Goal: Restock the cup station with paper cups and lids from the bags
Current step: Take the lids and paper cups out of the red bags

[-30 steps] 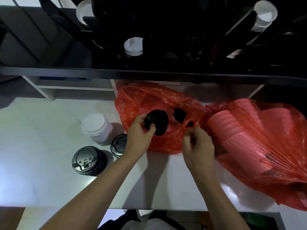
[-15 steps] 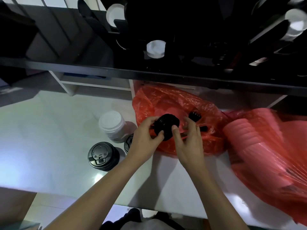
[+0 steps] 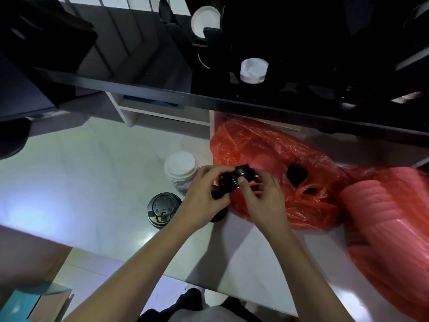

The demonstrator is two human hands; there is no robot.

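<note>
Black lids (image 3: 235, 180), a short nested stack of them, sit between both hands just above the white counter (image 3: 81, 182), at the near left edge of a red plastic bag (image 3: 267, 159). The left hand (image 3: 204, 194) curls its fingers over the stack's left end and grips it; the lower part of the stack is hidden inside that palm. The right hand (image 3: 262, 196) pinches the stack's right end with thumb on top, the other fingers bent behind it, so how many lids there are cannot be counted. The bag lies crumpled and open, with more black lids (image 3: 297, 174) showing through a gap in the plastic; the rest of its contents are masked by folds. To its right a second red bag (image 3: 383, 228) holds a long sleeve of stacked cups, seen only as ribbed shapes through the film and cut off by the frame edge. Left of the hands a stack of white lids (image 3: 182, 170) stands on the counter, and nearer, a stack of dark lids with a printed top (image 3: 163, 209). Another dark stack just behind the left wrist is mostly covered. Above, under a dark shelf edge, the cup station (image 3: 301, 43) is deep in shadow; only two white cup bottoms (image 3: 254, 70) (image 3: 205, 22) can be made out in its slots.
</note>
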